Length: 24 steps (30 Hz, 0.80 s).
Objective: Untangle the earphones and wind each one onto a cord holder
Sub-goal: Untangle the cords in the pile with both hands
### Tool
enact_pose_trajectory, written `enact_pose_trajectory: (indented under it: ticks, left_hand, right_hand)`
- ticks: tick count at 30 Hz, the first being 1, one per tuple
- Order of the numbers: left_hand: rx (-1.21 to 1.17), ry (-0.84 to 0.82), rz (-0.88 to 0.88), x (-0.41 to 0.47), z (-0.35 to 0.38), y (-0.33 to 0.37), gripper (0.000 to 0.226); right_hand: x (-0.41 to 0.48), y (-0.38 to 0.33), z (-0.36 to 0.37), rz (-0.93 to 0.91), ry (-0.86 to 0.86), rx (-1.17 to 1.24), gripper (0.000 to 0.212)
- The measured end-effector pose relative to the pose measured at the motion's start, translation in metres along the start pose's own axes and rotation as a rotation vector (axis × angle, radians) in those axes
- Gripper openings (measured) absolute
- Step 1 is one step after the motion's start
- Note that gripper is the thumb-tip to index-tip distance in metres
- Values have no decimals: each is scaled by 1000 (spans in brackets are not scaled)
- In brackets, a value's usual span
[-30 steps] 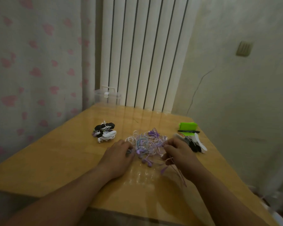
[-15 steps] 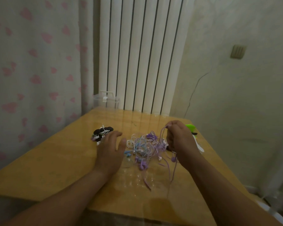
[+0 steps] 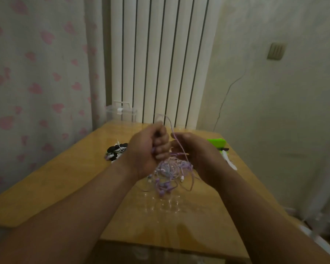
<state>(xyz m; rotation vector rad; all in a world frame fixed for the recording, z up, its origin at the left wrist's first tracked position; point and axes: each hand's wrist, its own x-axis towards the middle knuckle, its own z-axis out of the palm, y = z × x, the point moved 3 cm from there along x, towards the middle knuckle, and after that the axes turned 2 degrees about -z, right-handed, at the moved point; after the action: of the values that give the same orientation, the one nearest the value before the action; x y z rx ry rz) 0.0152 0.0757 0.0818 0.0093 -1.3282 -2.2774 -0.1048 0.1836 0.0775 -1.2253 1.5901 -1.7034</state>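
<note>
Fingers (image 3: 161, 147) of the left hand (image 3: 145, 151) are curled into a fist around a bunch of purple and white cords, one loop standing up above the knuckles. On the right hand (image 3: 196, 155) the fingers (image 3: 179, 137) bend inward with a purple cord lying across them; whether they pinch it I cannot tell. Between and below both hands hangs the tangle of earphones (image 3: 170, 168), its lowest purple buds at the wooden surface (image 3: 65, 178). A pile of black and white wound earphones (image 3: 115, 152) lies to the left, well apart from a bright green object (image 3: 216, 142) behind the right hand. At the far edge stands a clear plastic box (image 3: 122, 111).
</note>
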Motion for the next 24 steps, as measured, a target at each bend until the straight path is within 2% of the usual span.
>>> enact_pose_trajectory:
  ticks: [2,5,7,10,13,15,17,19,24]
  left_hand:
    - [-122,-26,26,6,-3,13,39]
    - [-214,-76,52,13,-1,29,37]
    - [-254,-88,70,18,-1,38,35]
    - [-323,-111,98,21,-2,50,31]
    - [-402,-70,118,23,-10,55,33]
    - [-420,-28,121,24,-15,52,33]
    - [-433,20,125,26,-23,49,34]
    - [-464,73,135,28,-37,49,35]
    - [-532,172,180,26,-67,54,21]
  right_hand:
    - [-2,16,8,32,-53,-72,35]
    - [-7,29,25,41,-234,-187,46]
    - [-8,35,34,43,-313,-221,32]
    - [-6,38,38,79,-268,-47,23]
    - [-6,40,41,153,-230,202,33]
    - [-10,43,48,220,-279,301,40]
    - [-15,49,55,275,-338,344,47]
    - [-19,59,55,313,-316,336,51]
    - [-23,74,44,336,-206,388,40]
